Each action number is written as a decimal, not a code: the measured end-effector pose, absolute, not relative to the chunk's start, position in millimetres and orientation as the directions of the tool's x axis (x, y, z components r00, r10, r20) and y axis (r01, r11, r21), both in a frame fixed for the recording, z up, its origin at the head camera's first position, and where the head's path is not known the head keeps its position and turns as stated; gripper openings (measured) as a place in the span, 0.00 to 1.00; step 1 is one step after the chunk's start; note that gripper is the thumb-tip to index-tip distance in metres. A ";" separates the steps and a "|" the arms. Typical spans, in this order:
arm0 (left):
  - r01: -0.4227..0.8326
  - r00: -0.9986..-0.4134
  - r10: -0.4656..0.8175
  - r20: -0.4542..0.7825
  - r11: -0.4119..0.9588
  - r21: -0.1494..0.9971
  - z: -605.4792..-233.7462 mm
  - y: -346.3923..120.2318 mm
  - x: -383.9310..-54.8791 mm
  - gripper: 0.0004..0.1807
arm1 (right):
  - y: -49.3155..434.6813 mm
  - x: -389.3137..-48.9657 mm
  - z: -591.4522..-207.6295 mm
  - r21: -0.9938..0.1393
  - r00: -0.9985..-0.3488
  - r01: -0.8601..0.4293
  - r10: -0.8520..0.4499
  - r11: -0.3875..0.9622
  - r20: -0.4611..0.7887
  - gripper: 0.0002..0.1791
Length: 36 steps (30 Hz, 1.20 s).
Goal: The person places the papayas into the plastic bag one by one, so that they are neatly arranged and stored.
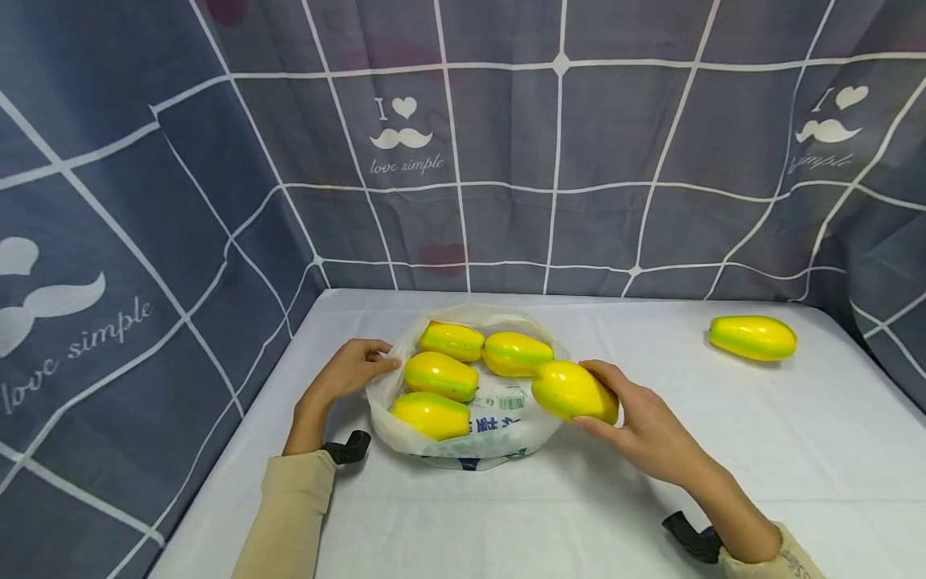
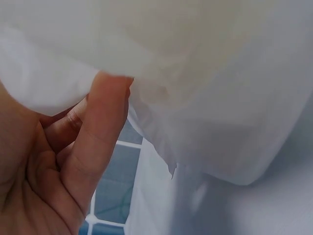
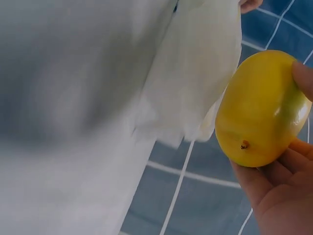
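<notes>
A white plastic bag (image 1: 499, 438) lies with its mouth spread on the table, and several yellow-green papayas (image 1: 441, 375) are inside. My left hand (image 1: 350, 371) pinches the bag's left rim between thumb and fingers; in the left wrist view the thumb (image 2: 100, 132) presses against the thin film (image 2: 205, 122). Over the bag's right edge, my right hand (image 1: 647, 426) grips another papaya (image 1: 574, 392), thumb on the near side and fingers behind. The right wrist view shows this papaya (image 3: 264, 107) end-on, with a small brown stem nub.
One more papaya (image 1: 754, 337) lies at the back right of the white table (image 1: 817, 434). A grey curtain (image 1: 499, 225) with white grid lines hangs behind the table and along its left side. Black straps (image 1: 347, 448) sit at both wrists.
</notes>
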<state>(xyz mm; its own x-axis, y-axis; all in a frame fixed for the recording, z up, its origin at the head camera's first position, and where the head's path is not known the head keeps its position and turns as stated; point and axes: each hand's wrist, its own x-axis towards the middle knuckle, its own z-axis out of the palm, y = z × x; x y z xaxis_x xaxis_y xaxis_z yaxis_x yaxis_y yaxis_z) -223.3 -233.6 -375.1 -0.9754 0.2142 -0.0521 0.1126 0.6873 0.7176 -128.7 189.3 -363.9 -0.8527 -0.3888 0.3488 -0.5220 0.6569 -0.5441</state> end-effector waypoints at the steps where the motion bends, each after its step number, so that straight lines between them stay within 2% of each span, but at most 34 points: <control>1: 0.113 -0.976 0.213 -0.051 0.689 0.715 -375.2 -233.3 -223.5 0.21 | 185.1 -129.3 -363.3 -0.545 -0.849 -0.529 -0.397 0.651 0.350 0.38; 15: 0.115 -0.973 0.222 -0.057 0.687 0.717 -378.9 -232.1 -227.2 0.21 | 136.3 -151.2 -369.2 -0.552 -0.790 -0.612 -0.453 0.566 0.413 0.36; 20: 0.110 -0.973 0.221 -0.062 0.689 0.716 -378.1 -231.5 -226.5 0.22 | 124.5 -158.7 -377.3 -0.556 -0.800 -0.600 -0.454 0.575 0.393 0.37; 28: 0.111 -0.973 0.222 -0.061 0.687 0.718 -378.1 -231.6 -225.8 0.21 | 116.2 -162.9 -383.2 -0.600 -0.854 -0.519 -0.410 0.609 0.321 0.38; 36: 0.116 -0.974 0.222 -0.054 0.682 0.722 -378.8 -232.9 -225.8 0.22 | 120.6 -165.0 -387.9 -0.562 -0.858 -0.514 -0.398 0.648 0.325 0.36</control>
<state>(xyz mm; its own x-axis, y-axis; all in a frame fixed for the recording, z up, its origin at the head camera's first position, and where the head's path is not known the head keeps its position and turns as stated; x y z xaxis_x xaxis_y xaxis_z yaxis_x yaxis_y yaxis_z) -225.8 -232.9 -378.8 -0.9736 0.2220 -0.0539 0.1155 0.6819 0.7222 -165.0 120.6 -387.9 -0.8578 -0.3980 0.3252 -0.5138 0.6485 -0.5617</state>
